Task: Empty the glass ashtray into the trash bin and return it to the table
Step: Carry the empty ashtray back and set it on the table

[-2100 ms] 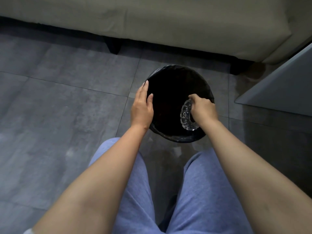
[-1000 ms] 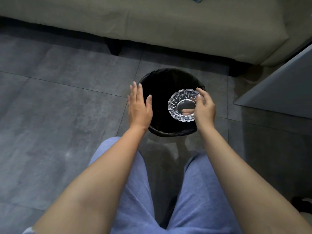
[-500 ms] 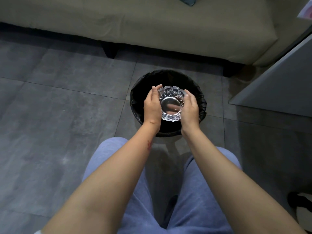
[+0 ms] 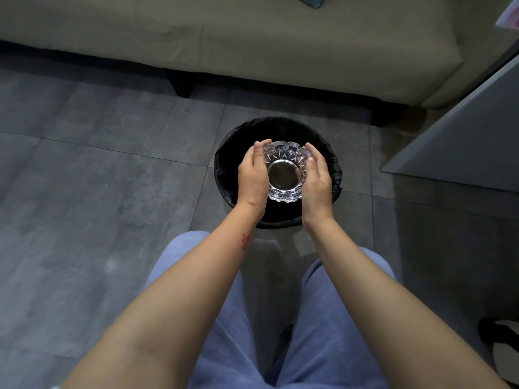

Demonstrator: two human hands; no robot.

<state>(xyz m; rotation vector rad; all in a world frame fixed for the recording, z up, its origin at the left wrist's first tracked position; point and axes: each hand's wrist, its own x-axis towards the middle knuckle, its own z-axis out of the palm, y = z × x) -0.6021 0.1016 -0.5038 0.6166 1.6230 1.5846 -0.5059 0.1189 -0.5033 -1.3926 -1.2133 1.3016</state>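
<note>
Head view, looking down. A glass ashtray [image 4: 286,171] is held upright, hollow facing up, between the left hand [image 4: 252,175] and the right hand [image 4: 316,178]. Each hand is cupped against one side of the ashtray's faceted rim, the palms facing one another and the fingers curled round the far edge; both are clamped on the glass. The hollow looks bare. The ashtray sits directly above the open mouth of the trash bin [image 4: 332,169], a round bin lined with a black bag [image 4: 222,164] folded over its rim. The bin stands on a grey tiled floor [image 4: 98,178], near the front edge of a beige sofa [image 4: 224,37]. A grey panel [image 4: 463,141] fills the right side. The person's legs in blue trousers [image 4: 323,332] occupy the lower edge.
</note>
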